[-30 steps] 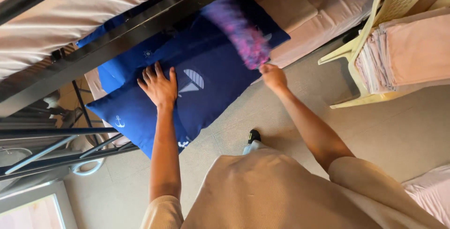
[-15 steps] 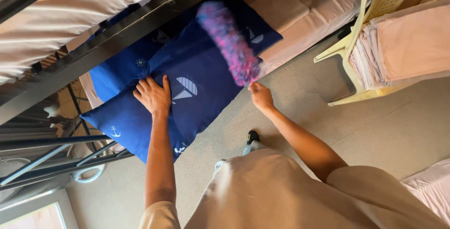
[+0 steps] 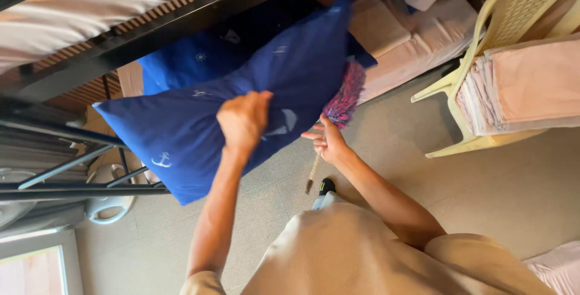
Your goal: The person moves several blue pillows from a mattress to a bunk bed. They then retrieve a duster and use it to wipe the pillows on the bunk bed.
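Below the black bunk frame (image 3: 181,26), left hand (image 3: 243,120) grips one blue anchor-print pillow (image 3: 199,132). Right hand (image 3: 329,143), just right of the frame's pillow, holds one pink-purple duster (image 3: 344,99), fingers partly open. Two hands, one yellow chair (image 3: 483,23).

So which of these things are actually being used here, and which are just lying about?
In use:
left hand gripping the blue pillow
right hand with the pink and purple duster

Lying about:
pale yellow plastic chair
folded pink linens
black bunk frame

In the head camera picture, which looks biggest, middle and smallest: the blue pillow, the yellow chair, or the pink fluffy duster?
1. Blue pillow, lifted close to the camera, so nearness helps it.
2. Yellow chair, partly cut off by the edge.
3. Pink duster, partly hidden behind the pillow.
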